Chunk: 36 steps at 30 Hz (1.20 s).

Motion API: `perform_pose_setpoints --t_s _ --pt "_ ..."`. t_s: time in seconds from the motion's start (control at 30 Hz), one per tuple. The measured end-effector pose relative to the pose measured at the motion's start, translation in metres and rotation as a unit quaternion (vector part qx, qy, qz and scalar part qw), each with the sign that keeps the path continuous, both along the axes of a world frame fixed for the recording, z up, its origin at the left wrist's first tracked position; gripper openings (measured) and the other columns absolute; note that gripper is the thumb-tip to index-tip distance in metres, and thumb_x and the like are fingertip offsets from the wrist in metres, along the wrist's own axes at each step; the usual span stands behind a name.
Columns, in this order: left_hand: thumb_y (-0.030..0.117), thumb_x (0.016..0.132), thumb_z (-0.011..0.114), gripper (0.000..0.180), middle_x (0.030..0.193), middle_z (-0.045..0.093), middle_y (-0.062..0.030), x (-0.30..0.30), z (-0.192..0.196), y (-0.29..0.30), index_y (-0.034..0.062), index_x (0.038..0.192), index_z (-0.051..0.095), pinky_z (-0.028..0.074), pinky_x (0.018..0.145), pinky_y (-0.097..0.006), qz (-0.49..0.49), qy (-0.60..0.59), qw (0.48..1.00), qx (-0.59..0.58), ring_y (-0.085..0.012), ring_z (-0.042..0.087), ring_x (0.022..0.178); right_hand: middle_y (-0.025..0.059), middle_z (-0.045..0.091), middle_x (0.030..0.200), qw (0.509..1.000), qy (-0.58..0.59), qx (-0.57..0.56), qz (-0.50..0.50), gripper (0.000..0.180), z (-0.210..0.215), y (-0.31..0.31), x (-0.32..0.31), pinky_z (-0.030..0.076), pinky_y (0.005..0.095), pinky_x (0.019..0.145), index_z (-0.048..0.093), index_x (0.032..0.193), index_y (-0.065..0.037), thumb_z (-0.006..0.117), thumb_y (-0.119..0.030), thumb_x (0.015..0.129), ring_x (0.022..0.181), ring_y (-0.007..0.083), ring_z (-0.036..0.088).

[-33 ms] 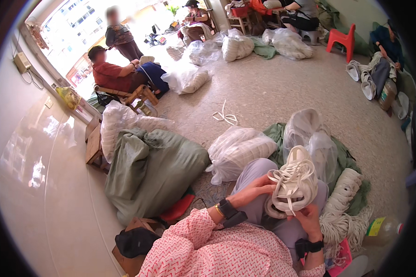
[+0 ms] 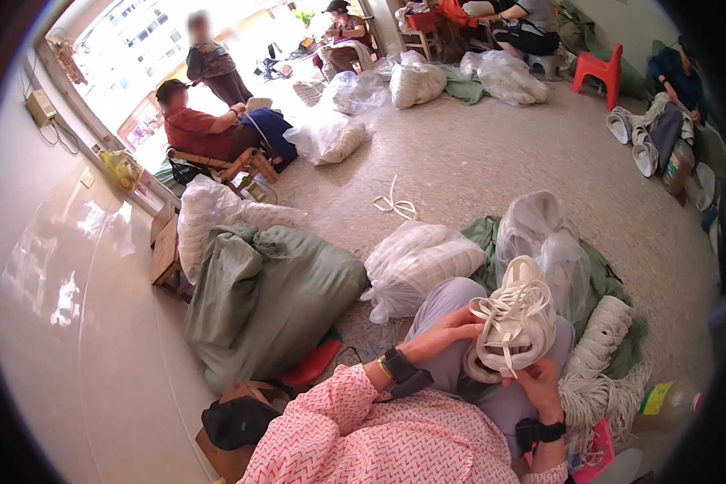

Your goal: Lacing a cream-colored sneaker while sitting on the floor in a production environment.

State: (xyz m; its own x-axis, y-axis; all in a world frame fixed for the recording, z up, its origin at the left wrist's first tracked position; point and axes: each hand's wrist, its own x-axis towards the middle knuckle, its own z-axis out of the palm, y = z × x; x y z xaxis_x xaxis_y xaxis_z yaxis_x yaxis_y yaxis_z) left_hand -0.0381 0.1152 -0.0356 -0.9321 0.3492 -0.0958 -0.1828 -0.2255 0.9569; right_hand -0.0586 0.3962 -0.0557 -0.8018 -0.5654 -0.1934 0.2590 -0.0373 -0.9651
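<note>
In the lower right of the frame, a cream shoe is resting over the person's lap, its toe pointing toward the top of the frame and its opening facing the person. This orientation is apparently placing the loose laces within reach of both hands. The left hand is touching the shoe's left side, probably steadying it; whether its grip is pinching a lace, one cannot tell. The right hand is supporting the heel from below, its grip clamping on the rim near a hanging lace end. A white roll and a cord bundle are lying just beside the right knee, presumably for easy reach. Knotted plastic bags are sitting beyond the knees, likely keeping their contents together.
</note>
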Motion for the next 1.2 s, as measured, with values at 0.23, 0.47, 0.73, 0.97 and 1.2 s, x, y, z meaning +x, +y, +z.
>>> perform_pose_setpoints --t_s 0.23,0.47,0.73,0.97,1.2 --pt "0.030 0.106 0.056 0.057 0.151 0.048 -0.0080 -0.001 -0.006 0.000 0.0022 0.153 0.040 0.031 0.120 -0.035 -0.005 -0.023 1.000 0.013 -0.0181 0.045 0.139 0.0121 0.076 0.089 1.000 0.007 0.011 -0.004 0.016 -0.007 0.003 -0.002 0.059 0.0293 0.072 0.072 0.106 0.006 0.069 -0.001 0.092 0.077 0.0181 0.073" --pt "0.032 0.106 0.057 0.060 0.153 0.046 -0.0088 -0.001 -0.008 0.000 0.0020 0.154 0.038 0.028 0.122 -0.036 -0.006 -0.014 1.000 0.007 -0.0195 0.041 0.142 0.0121 0.076 0.089 1.000 -0.001 0.006 0.000 0.018 -0.002 0.002 -0.001 0.058 0.0302 0.074 0.071 0.106 0.006 0.071 -0.002 0.090 0.078 0.0181 0.073" --pt "0.033 0.101 0.067 0.075 0.154 0.045 -0.0096 0.006 -0.008 0.003 0.0034 0.158 0.029 0.030 0.121 -0.037 -0.025 -0.037 0.999 0.025 -0.0196 0.042 0.142 0.0129 0.076 0.098 1.000 0.001 0.013 0.025 0.022 -0.002 0.007 0.001 0.058 0.0325 0.080 0.071 0.109 0.007 0.074 -0.002 0.089 0.087 0.0197 0.073" --pt "0.016 0.092 0.072 0.077 0.146 0.050 -0.0095 0.013 0.005 0.008 0.0053 0.156 0.031 0.039 0.115 -0.039 0.025 -0.026 0.998 -0.048 -0.0191 0.048 0.136 0.0136 0.075 0.104 0.999 -0.009 -0.040 0.022 0.028 0.013 0.005 0.000 0.059 0.0350 0.085 0.068 0.115 0.008 0.075 -0.001 0.089 0.095 0.0215 0.072" --pt "0.016 0.090 0.071 0.062 0.118 0.062 -0.0082 0.010 0.010 0.015 0.0029 0.145 0.046 0.050 0.098 -0.037 0.063 0.024 0.985 -0.160 -0.0162 0.059 0.110 0.0167 0.074 0.105 0.999 0.012 -0.045 0.009 0.031 0.019 0.004 -0.001 0.059 0.0356 0.085 0.066 0.116 0.010 0.075 -0.001 0.088 0.096 0.0229 0.073"
